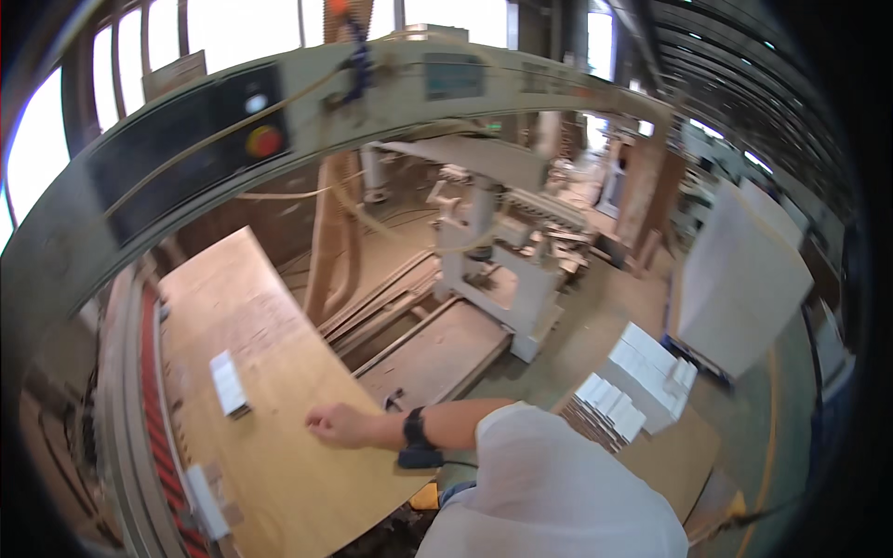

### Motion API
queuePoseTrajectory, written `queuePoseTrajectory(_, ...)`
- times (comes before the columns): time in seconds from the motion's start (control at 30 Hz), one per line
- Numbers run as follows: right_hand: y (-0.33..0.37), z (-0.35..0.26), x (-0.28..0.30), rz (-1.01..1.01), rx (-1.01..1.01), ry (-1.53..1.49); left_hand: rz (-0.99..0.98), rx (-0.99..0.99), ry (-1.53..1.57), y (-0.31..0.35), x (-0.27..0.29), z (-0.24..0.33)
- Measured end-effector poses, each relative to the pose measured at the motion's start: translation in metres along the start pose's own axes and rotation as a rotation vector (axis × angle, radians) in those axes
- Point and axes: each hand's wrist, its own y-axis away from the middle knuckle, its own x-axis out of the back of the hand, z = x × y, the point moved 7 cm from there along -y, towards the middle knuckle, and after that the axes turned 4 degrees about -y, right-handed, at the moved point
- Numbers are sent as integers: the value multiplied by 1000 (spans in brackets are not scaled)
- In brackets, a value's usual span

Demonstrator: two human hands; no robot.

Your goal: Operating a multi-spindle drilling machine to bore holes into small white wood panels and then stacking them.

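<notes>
My right hand (340,426) comes in from the right over a pale wooden board (298,493), its fingers curled in a loose fist. Nothing shows in the fingers. A black band with a dark device (420,456) is strapped round that wrist. Left of the hand, a short white block or stack of strips (228,382) with a dark near end lies on the board, apart from the fingers. Another white piece (206,502) lies by the board's left edge. My left hand is out of view.
A machine beam (391,88) with a red button (265,141) arches across the top. Stacked white pieces (642,372) stand at my right, near a large pale panel stack (739,279). Beyond the board are a machine frame (502,298) and a ribbed hose (332,242).
</notes>
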Motion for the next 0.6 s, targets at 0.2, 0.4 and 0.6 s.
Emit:
queuePoseTrajectory(0.2,-5,19,11,44,7,3,-68,-287,128,-81,5,85)
queuePoseTrajectory(0.4,-18,17,-9,18,-13,8,-132,-371,172,-111,-6,126)
queuePoseTrajectory(0.6,-17,20,-4,-6,-13,-67,-214,-387,167,-123,-23,152)
